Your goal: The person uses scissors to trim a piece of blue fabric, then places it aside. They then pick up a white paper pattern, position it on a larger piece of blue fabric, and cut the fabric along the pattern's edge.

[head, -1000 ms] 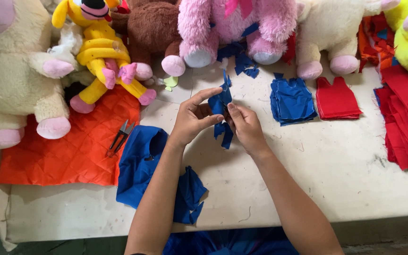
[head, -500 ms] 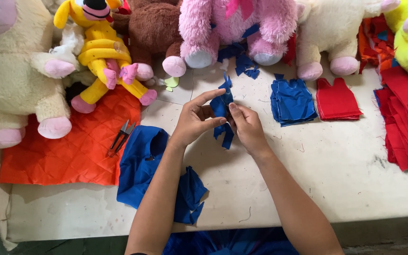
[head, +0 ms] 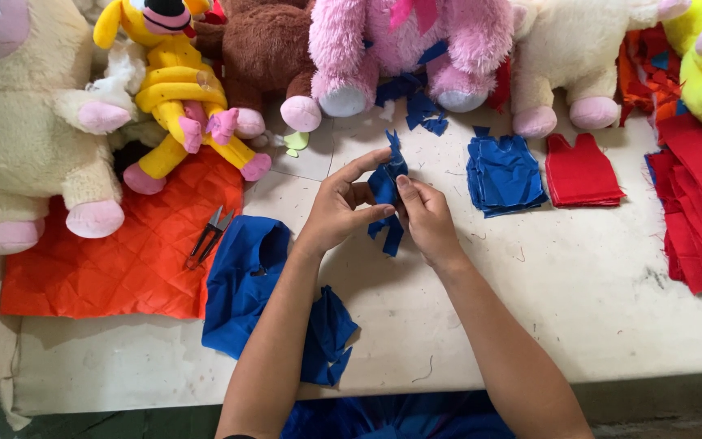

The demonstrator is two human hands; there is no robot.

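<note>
Head view shows us both hands meeting over the middle of the table [head: 578,309], with a small blue scrap [head: 386,195] pinched between them. Our left hand [head: 341,207] grips it with thumb and bent fingers, the index finger stretched out along its top; our right hand [head: 426,218] closes on it from the other side, thumb pressed to the cloth. The scrap's long axis runs up and down, a point sticking above the fingers and a tail hanging below. Both hands are equally near it. It looks thin, limp and woven, with frayed edges. Nearby lie a larger blue cloth [head: 245,284] under the left forearm, snips [head: 209,236] on an orange quilted pad [head: 123,260], a blue stack [head: 504,172] and a red stack [head: 582,169].
</note>
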